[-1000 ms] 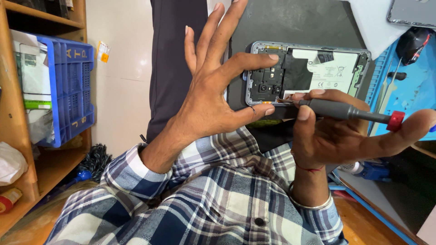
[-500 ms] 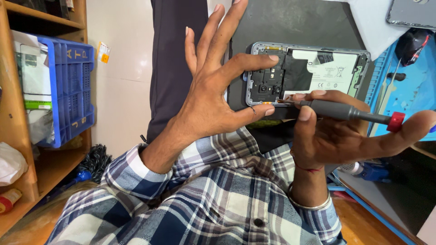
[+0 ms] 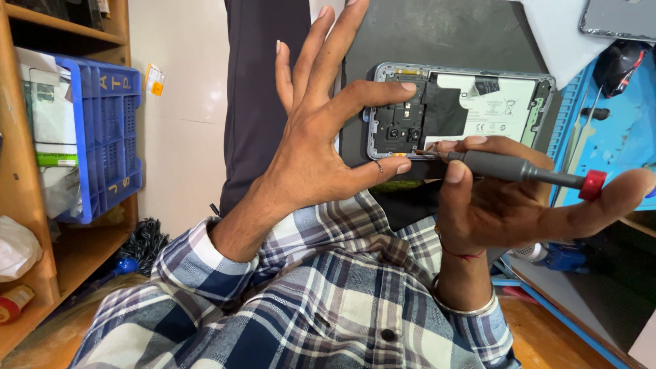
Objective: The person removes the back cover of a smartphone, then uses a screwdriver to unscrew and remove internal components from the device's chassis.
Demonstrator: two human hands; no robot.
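**Phone held steady, screwdriver tip unmoved at the camera end**

Phone (image 3: 459,109), opened at the back, is seen lying on a dark grey mat (image 3: 437,34) at the far middle of the scene, its camera module to the left and its white battery to the right. Almost nothing is changed from the two earlier pictures: the same pose is kept throughout. The left hand (image 3: 318,140) is spread wide, with only thumb and forefinger pinched across the phone's left end and the other fingers fanned upward. The right hand (image 3: 509,205) is closed loosely round a grey screwdriver (image 3: 519,171) with a red cap, whose tip is set at the phone's near edge beside the camera module. From this stillness, work on one small fastener is judged to be under way, not finished. A blue crate (image 3: 102,143) is seen on the wooden shelf at far left.
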